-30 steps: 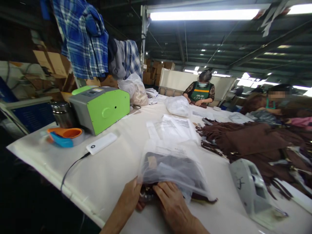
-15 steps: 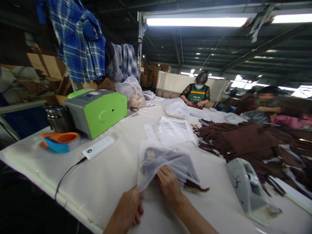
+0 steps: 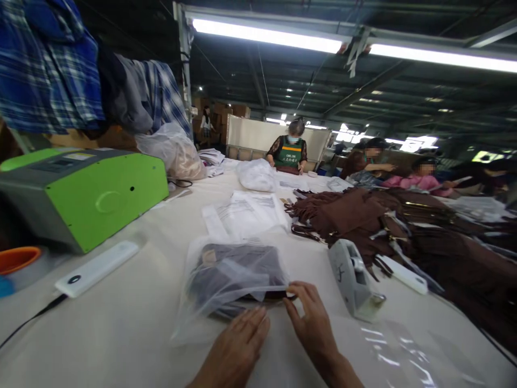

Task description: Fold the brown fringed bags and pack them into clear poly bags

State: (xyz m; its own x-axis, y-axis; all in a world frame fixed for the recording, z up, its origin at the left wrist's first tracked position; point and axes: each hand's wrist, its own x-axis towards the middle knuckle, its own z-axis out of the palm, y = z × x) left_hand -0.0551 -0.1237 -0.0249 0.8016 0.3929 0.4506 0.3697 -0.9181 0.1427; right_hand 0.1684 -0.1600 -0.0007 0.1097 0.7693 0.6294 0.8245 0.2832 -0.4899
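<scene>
A clear frosted plastic bag [image 3: 181, 323] lies flat on the table in front of me. Inside it is a dark brown, flat fabric item [image 3: 262, 261] with a small tan tag near its upper left. The plastic veils the item's exact shape. My left hand [image 3: 238, 345] rests with fingers stretched out against the bag's near edge, holding nothing. At the bag's right side, my right hand [image 3: 313, 323] pinches the plastic edge between thumb and fingers, beside the item's dark corner.
A tape dispenser [image 3: 349, 280] stands right of my hands, with a brown heap of fringed bags [image 3: 347, 215] beyond it. Printed white plastic bags [image 3: 246, 215] lie ahead. To the left are a green-and-grey machine [image 3: 117, 199] and a corded white device [image 3: 97, 269]. Co-workers sit farther back.
My right hand has come out from the bag's mouth to its right edge. My left hand has let go of the left corner and moved right. The brown item sits further inside; the view turned right.
</scene>
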